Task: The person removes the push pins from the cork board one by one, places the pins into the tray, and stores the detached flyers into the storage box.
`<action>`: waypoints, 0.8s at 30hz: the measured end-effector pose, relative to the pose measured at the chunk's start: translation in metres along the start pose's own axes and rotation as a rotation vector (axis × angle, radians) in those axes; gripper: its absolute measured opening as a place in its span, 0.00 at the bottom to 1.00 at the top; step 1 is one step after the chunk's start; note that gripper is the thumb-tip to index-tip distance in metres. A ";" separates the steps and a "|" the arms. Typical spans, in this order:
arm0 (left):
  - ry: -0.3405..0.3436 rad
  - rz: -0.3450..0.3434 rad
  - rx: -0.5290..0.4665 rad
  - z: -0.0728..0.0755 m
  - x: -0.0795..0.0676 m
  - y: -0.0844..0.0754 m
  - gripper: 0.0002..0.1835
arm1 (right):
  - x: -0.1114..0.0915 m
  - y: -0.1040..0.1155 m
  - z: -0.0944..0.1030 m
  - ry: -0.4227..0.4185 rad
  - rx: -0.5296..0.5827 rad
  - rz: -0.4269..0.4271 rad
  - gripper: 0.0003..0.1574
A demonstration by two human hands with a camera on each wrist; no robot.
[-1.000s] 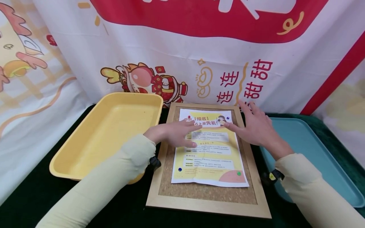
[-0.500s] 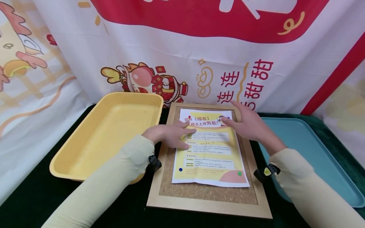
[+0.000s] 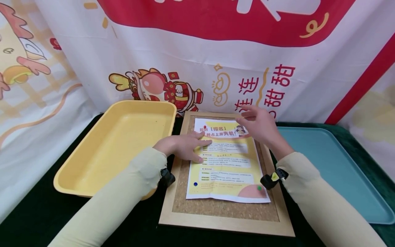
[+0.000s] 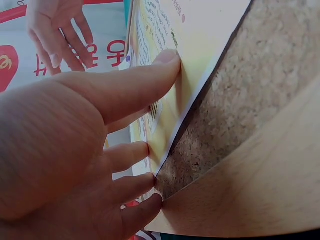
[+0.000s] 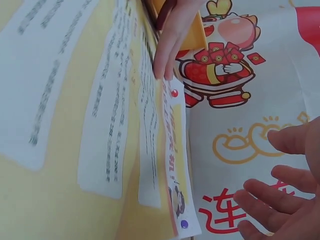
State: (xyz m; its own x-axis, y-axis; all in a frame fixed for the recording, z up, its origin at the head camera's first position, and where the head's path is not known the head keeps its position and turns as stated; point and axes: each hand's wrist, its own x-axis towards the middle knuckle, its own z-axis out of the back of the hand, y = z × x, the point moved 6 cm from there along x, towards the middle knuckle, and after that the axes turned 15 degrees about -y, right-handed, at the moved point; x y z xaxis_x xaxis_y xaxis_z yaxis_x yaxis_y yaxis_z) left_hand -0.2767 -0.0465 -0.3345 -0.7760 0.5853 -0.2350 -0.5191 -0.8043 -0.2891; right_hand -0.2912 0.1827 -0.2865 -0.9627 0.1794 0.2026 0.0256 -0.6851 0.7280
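A yellow and white printed poster [image 3: 226,168] lies on a wood-framed corkboard [image 3: 222,209]. Pushpins sit in its corners: red [image 3: 205,127] at top left, blue [image 3: 195,184] at bottom left, green [image 3: 259,188] at bottom right, and another blue pin [image 5: 184,224], seen in the right wrist view, at the top right. My left hand [image 3: 185,146] spreads its fingers over the poster's left edge, fingertips resting on the paper. With nothing in it, my right hand [image 3: 260,126] hovers above the board's top right corner, fingers loosely bent and apart in the right wrist view.
A deep yellow tray [image 3: 114,147] stands left of the board, and a shallow blue tray [image 3: 333,171] lies to the right, partly behind my right sleeve. Dark green cloth [image 3: 132,223] covers the table. A printed white and red banner [image 3: 185,51] hangs close behind the board.
My right hand has moved left and lifted off the poster's top right corner, its fingers bending. The left hand has shifted slightly left on the paper, then stayed still.
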 end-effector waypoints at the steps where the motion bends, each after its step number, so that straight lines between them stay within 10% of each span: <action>1: 0.002 0.000 0.001 0.000 0.000 0.000 0.42 | 0.002 0.000 -0.002 -0.003 0.015 -0.009 0.39; 24: 0.020 0.017 0.016 0.000 0.001 0.000 0.42 | 0.035 0.024 -0.055 0.085 0.149 -0.033 0.22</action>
State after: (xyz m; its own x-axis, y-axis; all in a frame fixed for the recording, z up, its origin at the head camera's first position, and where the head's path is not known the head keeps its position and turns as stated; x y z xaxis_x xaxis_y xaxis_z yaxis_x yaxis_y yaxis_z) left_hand -0.2773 -0.0463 -0.3348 -0.7774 0.5735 -0.2583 -0.5118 -0.8155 -0.2703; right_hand -0.3386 0.1339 -0.2978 -0.9828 0.1356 0.1255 0.0270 -0.5664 0.8237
